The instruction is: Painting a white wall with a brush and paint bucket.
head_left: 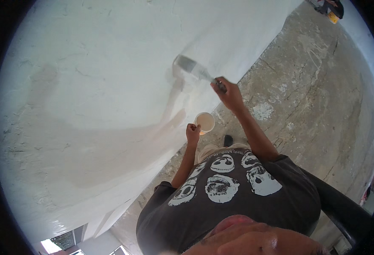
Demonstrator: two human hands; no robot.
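My right hand [229, 95] grips the dark handle of a wide flat paintbrush [191, 66], raised against the white wall [110, 76]. Motion blurs the brush, and its grey end meets or nearly meets the wall beside a damp-looking streak. Lower down, my left hand [192, 133] is closed on the rim of a small round tub [214, 122], thumb at the edge. Beige liquid fills much of the tub, which is held close to the wall's foot, in front of my body.
A broad darker, wet-looking band [115, 148] crosses the wall's left part, where fine cracks also show. Stained, cracked concrete floor [306, 85] stretches to the right. At the far upper right, a partly seen person is beside a yellow container [333, 17]. A window [64, 241] shows at lower left.
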